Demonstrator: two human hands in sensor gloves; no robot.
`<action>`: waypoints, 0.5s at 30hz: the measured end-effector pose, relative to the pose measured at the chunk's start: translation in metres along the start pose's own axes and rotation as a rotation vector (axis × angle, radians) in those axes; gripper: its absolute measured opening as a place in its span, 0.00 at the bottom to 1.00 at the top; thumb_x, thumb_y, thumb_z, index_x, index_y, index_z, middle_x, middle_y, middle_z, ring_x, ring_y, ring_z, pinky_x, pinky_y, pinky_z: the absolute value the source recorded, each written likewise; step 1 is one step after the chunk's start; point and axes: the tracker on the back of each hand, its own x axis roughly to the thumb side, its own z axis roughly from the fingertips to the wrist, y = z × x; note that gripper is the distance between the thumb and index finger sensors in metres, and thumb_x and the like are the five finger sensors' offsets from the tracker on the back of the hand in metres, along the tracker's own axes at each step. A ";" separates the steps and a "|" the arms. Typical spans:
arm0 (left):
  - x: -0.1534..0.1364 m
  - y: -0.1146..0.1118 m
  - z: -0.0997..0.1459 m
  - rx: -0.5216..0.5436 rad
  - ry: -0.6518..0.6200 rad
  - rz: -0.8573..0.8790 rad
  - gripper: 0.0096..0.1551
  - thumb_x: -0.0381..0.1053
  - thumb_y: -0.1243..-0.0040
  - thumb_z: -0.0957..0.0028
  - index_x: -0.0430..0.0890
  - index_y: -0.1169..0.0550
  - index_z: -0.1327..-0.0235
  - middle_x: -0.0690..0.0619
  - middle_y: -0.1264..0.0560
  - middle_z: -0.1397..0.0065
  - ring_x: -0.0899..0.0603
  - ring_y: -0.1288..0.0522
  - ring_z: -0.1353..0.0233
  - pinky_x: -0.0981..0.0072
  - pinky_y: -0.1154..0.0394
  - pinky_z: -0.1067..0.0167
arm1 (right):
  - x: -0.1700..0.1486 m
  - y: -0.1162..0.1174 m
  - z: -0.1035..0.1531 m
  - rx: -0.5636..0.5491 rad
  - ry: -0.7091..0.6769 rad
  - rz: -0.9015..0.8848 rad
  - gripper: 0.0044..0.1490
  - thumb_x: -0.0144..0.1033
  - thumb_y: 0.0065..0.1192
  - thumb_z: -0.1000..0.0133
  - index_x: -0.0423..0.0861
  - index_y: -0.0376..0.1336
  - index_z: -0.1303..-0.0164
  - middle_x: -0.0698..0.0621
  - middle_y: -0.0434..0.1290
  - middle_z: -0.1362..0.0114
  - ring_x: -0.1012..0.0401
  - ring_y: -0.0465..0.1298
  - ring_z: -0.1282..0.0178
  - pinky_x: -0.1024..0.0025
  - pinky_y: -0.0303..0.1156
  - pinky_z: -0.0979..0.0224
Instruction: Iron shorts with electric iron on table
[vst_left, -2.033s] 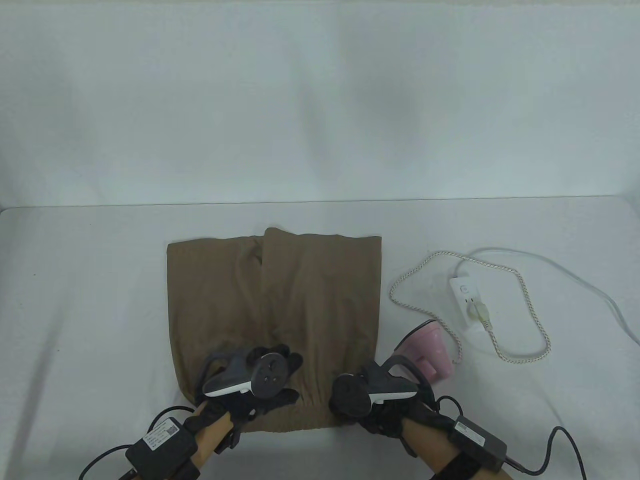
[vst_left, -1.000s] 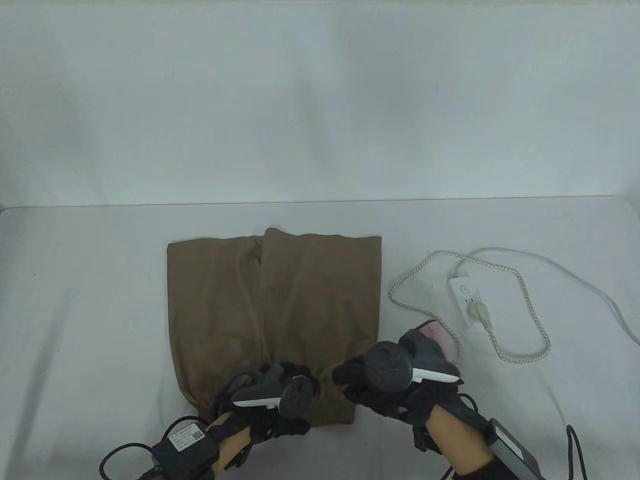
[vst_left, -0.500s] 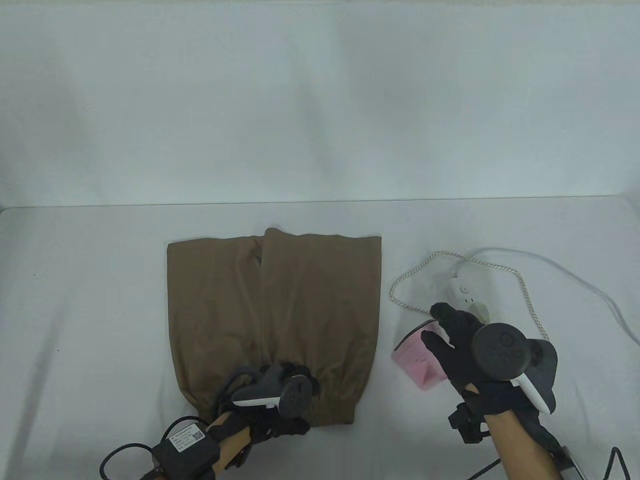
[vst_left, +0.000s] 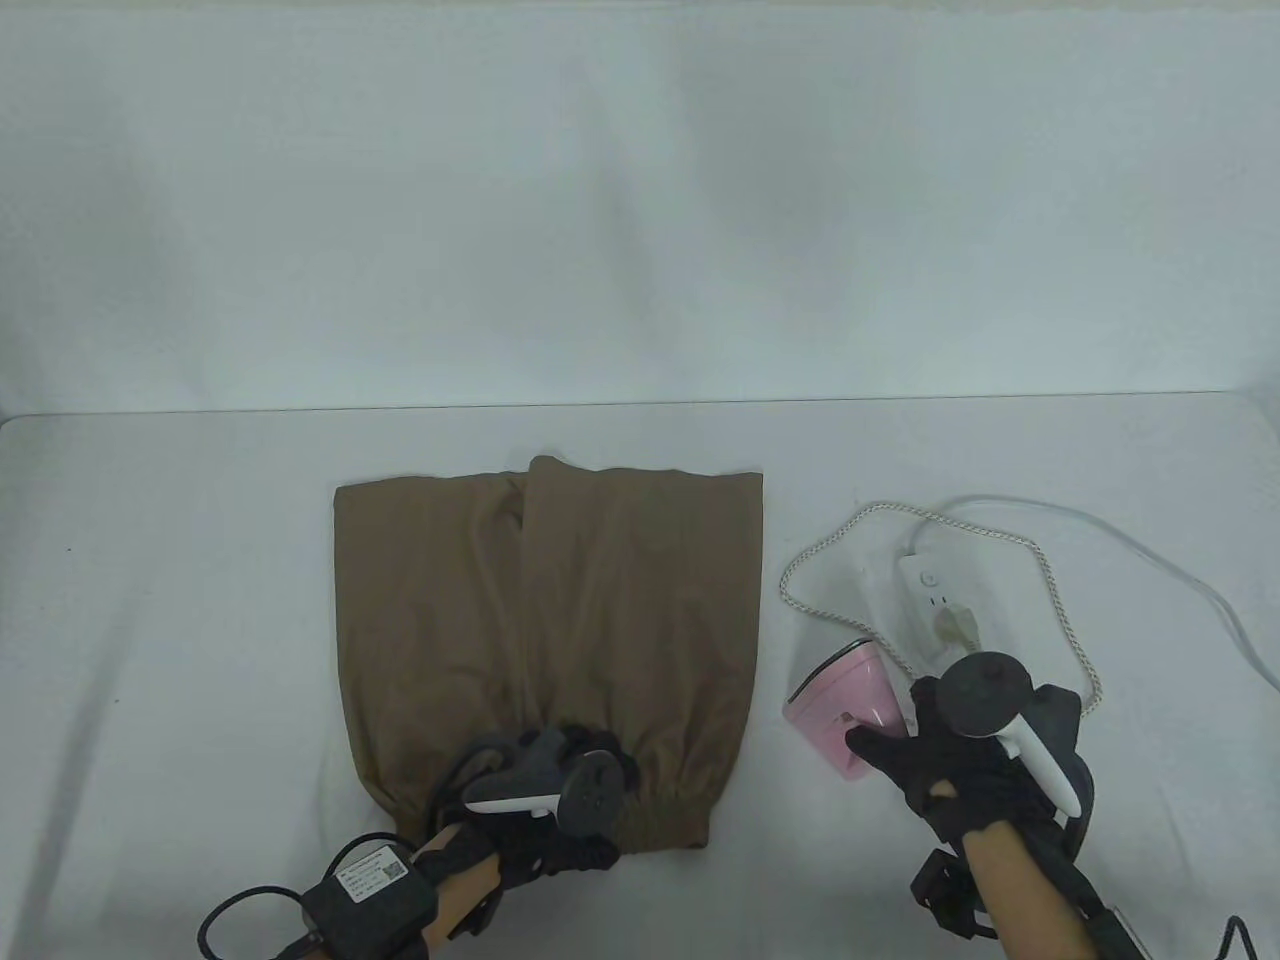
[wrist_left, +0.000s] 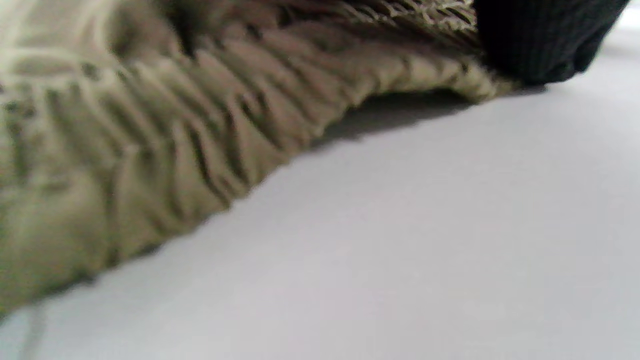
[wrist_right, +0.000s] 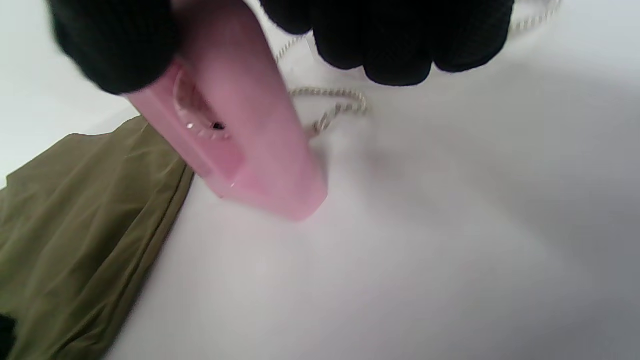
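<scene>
Brown shorts (vst_left: 545, 640) lie flat on the white table (vst_left: 180, 620), gathered waistband at the near edge, leg openings at the far edge. Left hand (vst_left: 560, 800) rests on the waistband near its middle; a gloved fingertip (wrist_left: 542, 40) sits on the band's edge (whether the fingers curl round the fabric cannot be told). Pink electric iron (vst_left: 845, 710) stands on the table just right of the shorts, apart from them. Right hand (vst_left: 940, 760) grips the iron, thumb and fingers (wrist_right: 395, 40) closed round its body. Braided cord (vst_left: 1050, 590) loops to a white power strip (vst_left: 935, 600) beyond the iron
</scene>
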 end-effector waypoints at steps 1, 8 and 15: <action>0.000 0.000 0.000 0.000 0.000 0.000 0.53 0.70 0.43 0.50 0.54 0.49 0.16 0.49 0.53 0.12 0.36 0.52 0.13 0.33 0.48 0.22 | -0.002 0.002 -0.003 0.022 0.005 -0.014 0.52 0.67 0.65 0.46 0.49 0.53 0.19 0.45 0.64 0.18 0.43 0.71 0.21 0.46 0.70 0.26; 0.000 0.000 0.000 -0.002 -0.001 0.002 0.53 0.70 0.43 0.50 0.54 0.49 0.16 0.49 0.54 0.12 0.36 0.52 0.13 0.33 0.48 0.22 | -0.019 0.013 -0.026 0.163 0.004 -0.232 0.39 0.59 0.72 0.47 0.63 0.59 0.27 0.58 0.64 0.18 0.48 0.68 0.18 0.44 0.66 0.22; 0.000 0.000 0.000 -0.004 0.001 0.002 0.53 0.70 0.43 0.50 0.54 0.50 0.16 0.49 0.54 0.12 0.36 0.52 0.13 0.33 0.48 0.22 | -0.024 0.024 -0.040 0.171 -0.061 -0.426 0.31 0.51 0.77 0.49 0.65 0.64 0.37 0.66 0.66 0.22 0.49 0.67 0.17 0.41 0.65 0.23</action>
